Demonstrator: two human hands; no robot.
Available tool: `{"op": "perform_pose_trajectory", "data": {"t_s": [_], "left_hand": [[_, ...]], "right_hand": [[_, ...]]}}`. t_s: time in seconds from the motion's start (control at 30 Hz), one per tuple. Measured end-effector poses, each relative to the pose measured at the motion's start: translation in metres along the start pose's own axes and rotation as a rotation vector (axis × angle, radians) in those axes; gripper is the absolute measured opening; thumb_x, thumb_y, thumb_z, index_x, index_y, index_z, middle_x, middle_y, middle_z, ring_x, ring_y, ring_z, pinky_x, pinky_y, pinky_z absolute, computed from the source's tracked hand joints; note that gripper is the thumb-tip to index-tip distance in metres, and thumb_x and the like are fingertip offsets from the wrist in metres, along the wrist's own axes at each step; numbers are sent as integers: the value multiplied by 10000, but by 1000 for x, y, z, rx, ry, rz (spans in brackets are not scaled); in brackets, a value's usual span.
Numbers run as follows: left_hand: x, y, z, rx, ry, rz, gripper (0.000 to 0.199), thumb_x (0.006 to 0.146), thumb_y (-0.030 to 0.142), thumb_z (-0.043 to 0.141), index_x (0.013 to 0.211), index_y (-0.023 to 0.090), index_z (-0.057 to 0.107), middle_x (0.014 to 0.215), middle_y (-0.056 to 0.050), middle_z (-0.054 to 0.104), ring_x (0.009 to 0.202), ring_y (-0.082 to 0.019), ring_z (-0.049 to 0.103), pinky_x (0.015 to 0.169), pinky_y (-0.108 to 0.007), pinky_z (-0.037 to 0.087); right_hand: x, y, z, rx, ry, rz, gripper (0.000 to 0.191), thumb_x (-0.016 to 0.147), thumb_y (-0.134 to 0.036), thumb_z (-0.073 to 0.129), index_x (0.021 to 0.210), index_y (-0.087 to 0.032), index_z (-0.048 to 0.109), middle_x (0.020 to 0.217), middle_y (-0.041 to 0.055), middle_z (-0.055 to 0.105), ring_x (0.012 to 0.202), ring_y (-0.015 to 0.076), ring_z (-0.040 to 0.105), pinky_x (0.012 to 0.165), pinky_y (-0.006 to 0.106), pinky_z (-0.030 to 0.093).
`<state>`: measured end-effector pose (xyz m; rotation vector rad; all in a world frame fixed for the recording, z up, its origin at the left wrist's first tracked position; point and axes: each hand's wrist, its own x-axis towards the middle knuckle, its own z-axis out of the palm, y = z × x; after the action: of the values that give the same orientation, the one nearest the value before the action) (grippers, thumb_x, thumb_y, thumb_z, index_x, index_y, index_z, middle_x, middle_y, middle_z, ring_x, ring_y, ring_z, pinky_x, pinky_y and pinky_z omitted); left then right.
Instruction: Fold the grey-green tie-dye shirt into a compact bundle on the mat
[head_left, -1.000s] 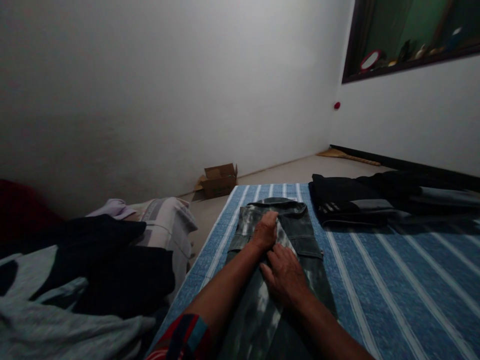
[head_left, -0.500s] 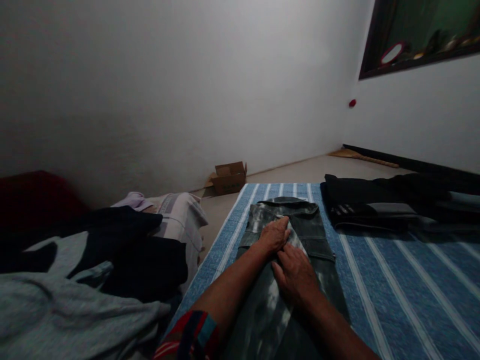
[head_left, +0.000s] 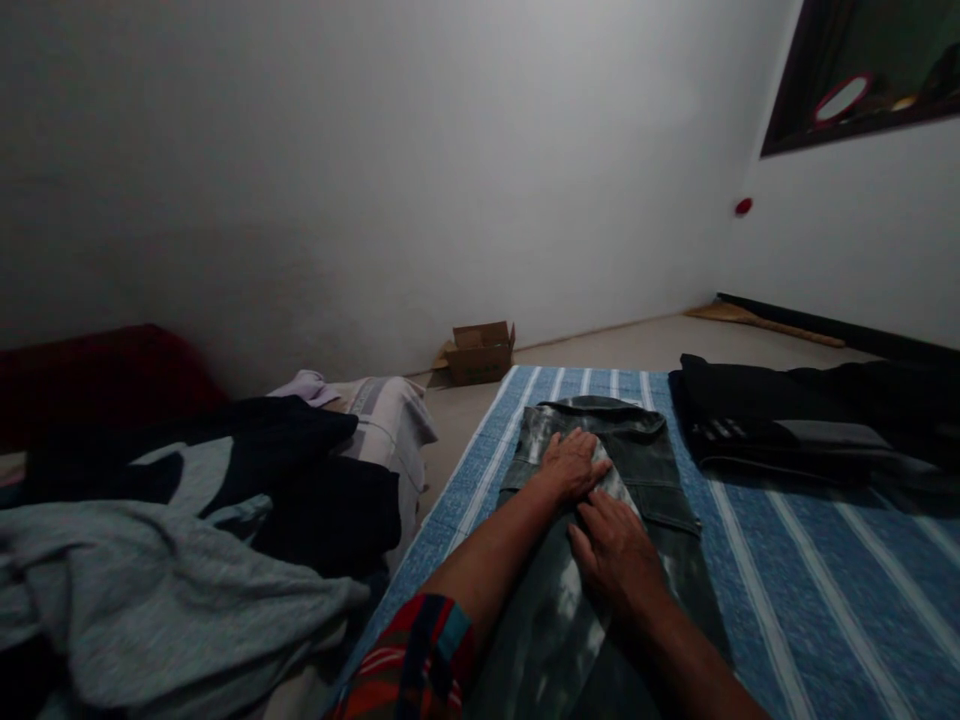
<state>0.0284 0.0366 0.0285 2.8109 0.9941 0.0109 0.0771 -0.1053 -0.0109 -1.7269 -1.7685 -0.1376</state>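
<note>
Grey-green mottled trousers (head_left: 667,480) lie lengthwise on a blue bed cover with white stripes (head_left: 757,570), their waistband at the far end. My left hand (head_left: 572,463) rests flat on the cloth just below the waistband, fingers spread. Nearer and to its right, my right hand (head_left: 616,545) presses on the same trousers with its fingers apart. The two hands are close together, over a pale patch of the fabric. The lower part of the trousers is partly hidden by my forearms.
Folded black clothes (head_left: 772,410) lie on the cover at the right. Left of the bed, a grey garment (head_left: 187,600) and dark clothes (head_left: 322,510) are heaped. An open cardboard box (head_left: 481,360) and a broom (head_left: 757,318) are on the floor by the walls.
The view has turned left, so everything appears further right. The fingers of my left hand have spread out flat on the trousers.
</note>
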Motion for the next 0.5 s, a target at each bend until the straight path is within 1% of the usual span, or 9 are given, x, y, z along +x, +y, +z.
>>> {"op": "perform_pose_trajectory", "data": {"t_s": [0.07, 0.1, 0.17, 0.23, 0.3, 0.33, 0.4, 0.43, 0.5], "left_hand": [[-2, 0, -2, -29, 14, -4, 418, 960, 468, 354, 1242, 178, 459, 1395, -114, 490, 1391, -258, 306, 1119, -521, 240], [-4, 0, -3, -43, 46, -8, 408, 961, 455, 366, 1247, 178, 456, 1391, -113, 495, 1389, -252, 311, 1122, -504, 243], [-8, -2, -3, -54, 148, -39, 407, 960, 429, 385, 1276, 178, 441, 1405, -118, 480, 1390, -247, 310, 1132, -482, 235], [-12, -6, -4, -32, 255, -118, 417, 952, 415, 406, 1290, 174, 443, 1434, -139, 446, 1394, -264, 297, 1140, -485, 215], [-12, -14, -7, -11, 282, -238, 457, 943, 429, 410, 1303, 149, 444, 1464, -177, 397, 1405, -299, 267, 1140, -504, 196], [-11, -19, -10, -11, 257, -301, 503, 939, 451, 404, 1322, 126, 429, 1485, -198, 357, 1415, -317, 236, 1139, -514, 187], [-6, -30, -13, -30, 155, -398, 622, 932, 511, 376, 1372, 72, 369, 1521, -232, 264, 1431, -343, 171, 1134, -517, 179], [-3, -35, -14, -44, 93, -420, 666, 926, 539, 363, 1388, 60, 343, 1528, -238, 241, 1432, -345, 162, 1130, -517, 182], [3, -44, -13, -64, 24, -426, 701, 914, 579, 353, 1395, 70, 335, 1515, -235, 276, 1419, -340, 209, 1121, -517, 199]], "right_hand": [[-1, 1, 2, -8, 0, -9, 182, 890, -252, 479, 961, -178, 630, 1099, 124, 633, 1092, 267, 558, 965, 422, 410], [-2, 2, 3, -13, 6, -16, 189, 892, -254, 475, 968, -178, 631, 1118, 127, 631, 1103, 267, 555, 972, 425, 408], [-3, 4, 6, -21, 24, -33, 200, 893, -261, 471, 971, -182, 637, 1136, 128, 632, 1112, 267, 555, 974, 429, 410], [-4, 6, 8, -24, 43, -41, 213, 892, -271, 474, 984, -182, 644, 1145, 128, 635, 1123, 269, 551, 979, 431, 410], [-5, 6, 8, -21, 48, -32, 221, 891, -273, 480, 995, -176, 650, 1151, 128, 637, 1126, 270, 548, 985, 429, 407], [-5, 6, 8, -21, 47, -29, 226, 891, -274, 483, 997, -170, 653, 1152, 130, 637, 1128, 272, 546, 987, 428, 405], [-4, 6, 6, -23, 36, -32, 236, 892, -279, 488, 1002, -157, 657, 1149, 135, 638, 1131, 276, 544, 991, 423, 401], [-4, 6, 5, -26, 29, -34, 240, 893, -284, 489, 1003, -155, 659, 1147, 135, 639, 1132, 276, 544, 993, 419, 399], [-3, 7, 4, -29, 16, -30, 248, 898, -294, 489, 1008, -154, 661, 1148, 132, 639, 1136, 272, 542, 1001, 413, 393]]}}
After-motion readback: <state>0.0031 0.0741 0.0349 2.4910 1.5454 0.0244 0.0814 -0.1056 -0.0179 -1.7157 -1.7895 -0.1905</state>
